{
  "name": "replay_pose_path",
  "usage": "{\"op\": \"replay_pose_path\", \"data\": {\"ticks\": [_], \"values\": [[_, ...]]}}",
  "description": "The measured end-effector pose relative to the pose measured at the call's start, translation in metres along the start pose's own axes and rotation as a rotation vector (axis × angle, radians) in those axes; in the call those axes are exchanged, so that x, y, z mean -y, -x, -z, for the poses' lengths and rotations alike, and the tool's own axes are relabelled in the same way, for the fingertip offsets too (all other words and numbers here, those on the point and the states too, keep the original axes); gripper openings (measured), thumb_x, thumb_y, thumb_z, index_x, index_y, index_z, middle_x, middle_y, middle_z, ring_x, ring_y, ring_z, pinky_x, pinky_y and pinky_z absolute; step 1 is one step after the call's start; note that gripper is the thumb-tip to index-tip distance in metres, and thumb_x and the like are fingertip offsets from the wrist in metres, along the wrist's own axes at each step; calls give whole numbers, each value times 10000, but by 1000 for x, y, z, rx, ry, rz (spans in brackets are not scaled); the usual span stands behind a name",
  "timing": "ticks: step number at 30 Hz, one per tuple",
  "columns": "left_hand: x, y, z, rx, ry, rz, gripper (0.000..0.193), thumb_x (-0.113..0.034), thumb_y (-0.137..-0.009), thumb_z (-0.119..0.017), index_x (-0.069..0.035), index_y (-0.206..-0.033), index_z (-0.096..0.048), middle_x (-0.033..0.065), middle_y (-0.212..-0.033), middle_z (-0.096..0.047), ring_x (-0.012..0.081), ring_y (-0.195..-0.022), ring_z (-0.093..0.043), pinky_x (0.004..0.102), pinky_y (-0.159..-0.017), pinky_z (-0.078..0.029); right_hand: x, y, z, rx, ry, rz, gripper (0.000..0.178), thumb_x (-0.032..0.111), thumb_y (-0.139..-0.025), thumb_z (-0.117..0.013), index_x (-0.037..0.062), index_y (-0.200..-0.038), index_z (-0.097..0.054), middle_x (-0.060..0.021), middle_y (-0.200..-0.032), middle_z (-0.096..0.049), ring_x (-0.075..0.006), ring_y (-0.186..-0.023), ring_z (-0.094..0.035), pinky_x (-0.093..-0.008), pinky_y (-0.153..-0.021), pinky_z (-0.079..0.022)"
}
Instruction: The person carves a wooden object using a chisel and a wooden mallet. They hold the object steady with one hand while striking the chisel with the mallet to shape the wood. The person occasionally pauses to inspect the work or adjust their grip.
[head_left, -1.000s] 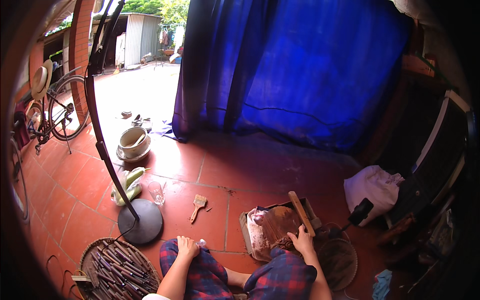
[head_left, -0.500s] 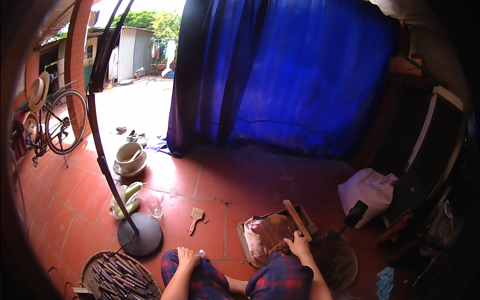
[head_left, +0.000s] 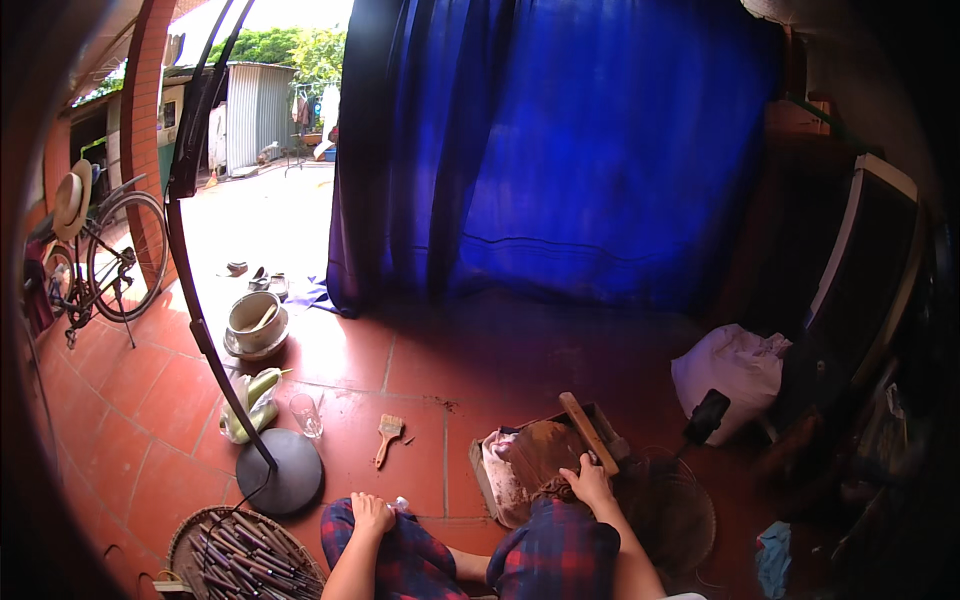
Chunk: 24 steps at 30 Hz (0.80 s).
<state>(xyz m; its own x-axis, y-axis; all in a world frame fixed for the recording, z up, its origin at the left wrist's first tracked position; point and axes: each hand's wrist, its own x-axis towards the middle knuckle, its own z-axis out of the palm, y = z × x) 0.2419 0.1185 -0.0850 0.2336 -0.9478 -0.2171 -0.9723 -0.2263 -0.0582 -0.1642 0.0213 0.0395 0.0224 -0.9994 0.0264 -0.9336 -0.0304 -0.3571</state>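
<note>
My left hand [head_left: 373, 513] lies over my left knee, its fingers stretched out on the checked cloth. A small whitish, clear bit [head_left: 401, 503] shows beside its fingers; I cannot tell whether it touches them. On the right, my right hand [head_left: 588, 482] is closed at the near end of a light wooden bar [head_left: 586, 428]. The bar slants across the right side of a shallow tray [head_left: 484, 478]. A brown, stained board [head_left: 545, 452] lies in the tray to the bar's left, next to a pinkish-white stained cloth [head_left: 508, 487]. My right knee hides the tray's near side.
A flat brush [head_left: 388, 440] and a drinking glass [head_left: 307, 416] are on the tiles. Left of them stand a lamp base [head_left: 280, 472] and a basket of dark sticks [head_left: 178, 550]. At right are a round woven tray [head_left: 708, 520], a white sack [head_left: 728, 372] and a blue cloth [head_left: 773, 560].
My right hand has shifted slightly left and up with the bar. The brown board's visible outline has changed, covering more of the tray. My left hand stays on the knee.
</note>
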Motion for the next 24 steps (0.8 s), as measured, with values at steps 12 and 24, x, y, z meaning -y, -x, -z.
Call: {"op": "replay_pose_path", "data": {"ticks": [12,24], "values": [[3,7,5,-13,-40,2,411,-429,-827,-500,-90,-886,-725,108,-928,-684,235,-978,-602,364,-869,-373,0,-1,-3,24,7,-36,592,495,-847,-570,24,-1163,-399,-310,-1015,-589,-473,-954,-566,-528,-789,-456],[11,15,16,12,-39,36,467,-471,-849,-490,-70,-935,-714,110,-994,-673,233,-1041,-569,385,-899,-342,-5,-5,-1,56,7,-23,551,480,-851,-574,27,-1114,-403,-319,-955,-600,-487,-925,-571,-540,-774,-456]]}}
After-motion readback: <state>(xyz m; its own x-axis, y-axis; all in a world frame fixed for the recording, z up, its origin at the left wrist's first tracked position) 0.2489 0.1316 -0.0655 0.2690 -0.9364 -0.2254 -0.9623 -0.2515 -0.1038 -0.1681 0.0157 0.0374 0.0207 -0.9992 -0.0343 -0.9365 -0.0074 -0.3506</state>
